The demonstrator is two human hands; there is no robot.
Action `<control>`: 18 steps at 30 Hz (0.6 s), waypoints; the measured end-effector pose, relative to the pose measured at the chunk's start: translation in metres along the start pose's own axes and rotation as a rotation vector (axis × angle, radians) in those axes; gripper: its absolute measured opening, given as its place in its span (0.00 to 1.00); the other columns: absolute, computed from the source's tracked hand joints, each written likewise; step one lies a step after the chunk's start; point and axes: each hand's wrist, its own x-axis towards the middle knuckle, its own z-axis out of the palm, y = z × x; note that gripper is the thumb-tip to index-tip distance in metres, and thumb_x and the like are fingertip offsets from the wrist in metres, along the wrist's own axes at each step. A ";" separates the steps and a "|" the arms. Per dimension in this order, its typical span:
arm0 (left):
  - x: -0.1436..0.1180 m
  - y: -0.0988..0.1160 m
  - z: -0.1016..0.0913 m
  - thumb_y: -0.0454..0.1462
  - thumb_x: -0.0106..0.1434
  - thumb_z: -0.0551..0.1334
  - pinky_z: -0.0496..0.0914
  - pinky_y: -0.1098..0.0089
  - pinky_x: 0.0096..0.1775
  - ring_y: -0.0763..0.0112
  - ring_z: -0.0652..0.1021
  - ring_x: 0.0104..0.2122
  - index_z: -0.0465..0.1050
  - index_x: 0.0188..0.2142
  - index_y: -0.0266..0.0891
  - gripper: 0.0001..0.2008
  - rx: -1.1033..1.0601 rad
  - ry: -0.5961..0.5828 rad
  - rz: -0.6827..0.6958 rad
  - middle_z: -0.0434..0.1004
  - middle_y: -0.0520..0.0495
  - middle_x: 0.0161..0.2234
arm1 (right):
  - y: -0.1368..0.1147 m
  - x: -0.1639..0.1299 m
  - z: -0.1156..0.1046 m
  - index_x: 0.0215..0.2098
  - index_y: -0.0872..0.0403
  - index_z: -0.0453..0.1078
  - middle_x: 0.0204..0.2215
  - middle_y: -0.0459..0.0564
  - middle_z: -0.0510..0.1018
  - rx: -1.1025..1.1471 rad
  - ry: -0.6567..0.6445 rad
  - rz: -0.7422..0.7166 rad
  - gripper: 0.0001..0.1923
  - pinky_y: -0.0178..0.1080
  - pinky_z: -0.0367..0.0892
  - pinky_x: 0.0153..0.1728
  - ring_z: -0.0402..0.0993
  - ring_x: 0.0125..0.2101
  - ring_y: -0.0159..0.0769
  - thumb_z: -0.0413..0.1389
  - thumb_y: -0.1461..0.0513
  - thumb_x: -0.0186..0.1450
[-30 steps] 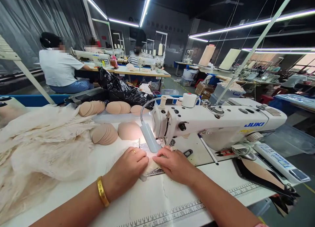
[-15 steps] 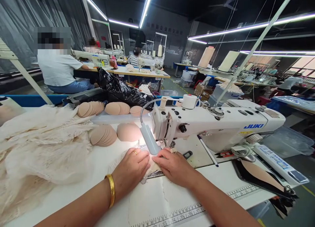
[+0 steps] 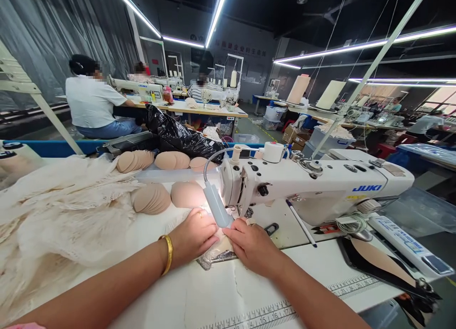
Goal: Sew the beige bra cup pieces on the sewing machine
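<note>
My left hand (image 3: 194,235), with a gold ring and a gold bangle on the wrist, lies flat on a small cream lace piece (image 3: 219,249) at the needle of a white JUKI sewing machine (image 3: 313,186). Pressing the same piece from the right is my right hand (image 3: 251,244), fingertips close to the presser foot. The machine's gooseneck lamp (image 3: 216,206) shines on both hands. Most of the piece is hidden under my hands.
A heap of cream lace fabric (image 3: 60,215) covers the table's left. Stacks of beige foam cups (image 3: 151,198) lie behind my hands. A ruler strip (image 3: 256,312) runs along the white table's front edge. Co-workers (image 3: 92,103) sit at other machines behind; a black bag (image 3: 178,134).
Both hands have slid forward toward the needle with the lace piece, deeper under the lamp's light. The view has shifted slightly.
</note>
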 end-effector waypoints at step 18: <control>0.002 -0.018 -0.007 0.34 0.73 0.60 0.67 0.57 0.48 0.59 0.79 0.39 0.75 0.49 0.44 0.09 0.010 0.020 0.097 0.82 0.48 0.39 | -0.001 0.002 -0.003 0.45 0.52 0.71 0.33 0.48 0.71 0.039 -0.028 0.027 0.10 0.39 0.53 0.26 0.62 0.30 0.38 0.52 0.70 0.72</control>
